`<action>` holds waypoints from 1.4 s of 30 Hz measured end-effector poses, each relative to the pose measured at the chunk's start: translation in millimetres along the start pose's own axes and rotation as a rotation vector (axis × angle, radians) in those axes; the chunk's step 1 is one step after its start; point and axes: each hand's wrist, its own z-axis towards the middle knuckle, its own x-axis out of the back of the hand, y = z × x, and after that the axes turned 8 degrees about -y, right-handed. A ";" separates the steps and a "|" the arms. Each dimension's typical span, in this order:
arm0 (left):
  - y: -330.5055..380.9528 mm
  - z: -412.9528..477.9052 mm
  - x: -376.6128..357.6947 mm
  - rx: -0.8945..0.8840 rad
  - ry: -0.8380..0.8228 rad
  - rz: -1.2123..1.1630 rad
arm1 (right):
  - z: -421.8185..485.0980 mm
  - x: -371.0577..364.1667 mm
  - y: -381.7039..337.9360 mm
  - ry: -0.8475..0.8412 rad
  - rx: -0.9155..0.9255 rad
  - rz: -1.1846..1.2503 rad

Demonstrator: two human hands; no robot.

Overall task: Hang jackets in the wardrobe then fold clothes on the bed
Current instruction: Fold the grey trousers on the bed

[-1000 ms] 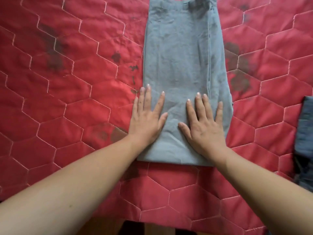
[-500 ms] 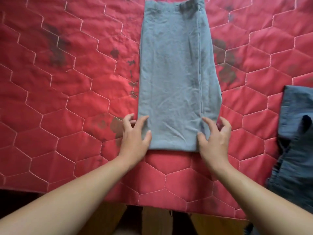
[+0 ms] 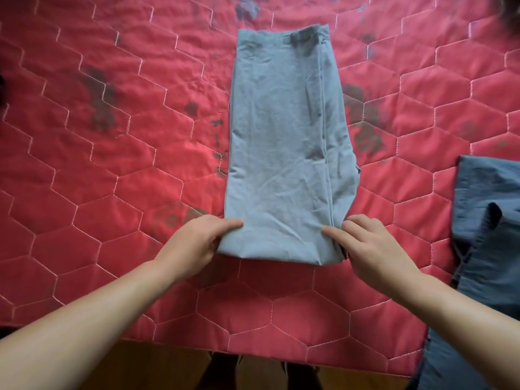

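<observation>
We count two garments on one red quilted bedspread [image 3: 112, 192]: a light blue-grey folded garment [image 3: 284, 153] in the middle, lying as a long strip from near to far, and a darker blue garment [image 3: 492, 235] at the right, cut off by the frame. Two hands are in view. The bedspread's near edge runs across the bottom, with wooden floor [image 3: 168, 367] below it. Broad bare quilt lies left of the folded garment, and a narrower strip separates the two garments. The hands are apart, one at each near corner of the folded garment. The left hand [image 3: 194, 243] grips the left corner, thumb on top. The right hand [image 3: 374, 249] pinches the layered right corner.
</observation>
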 end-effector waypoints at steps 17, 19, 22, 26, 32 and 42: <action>3.7 164.0 94.3 0.396 0.268 -1.172 | 153.4 91.9 80.6 -0.048 -0.515 1.328; -5.6 162.7 85.2 0.442 0.170 -1.167 | 155.4 85.1 93.1 -0.242 -0.538 1.279; -13.5 152.0 80.0 0.411 0.038 -1.135 | 148.7 79.8 98.5 -0.304 -0.578 1.217; -1.5 159.0 107.5 0.213 0.230 -1.003 | 156.5 98.6 91.4 -0.045 -0.516 1.391; -20.9 206.1 146.4 0.346 0.082 -1.204 | 212.7 136.2 117.7 -0.016 -0.523 1.515; -25.3 222.1 155.5 0.234 0.260 -1.138 | 239.5 141.0 124.8 0.021 -0.527 1.476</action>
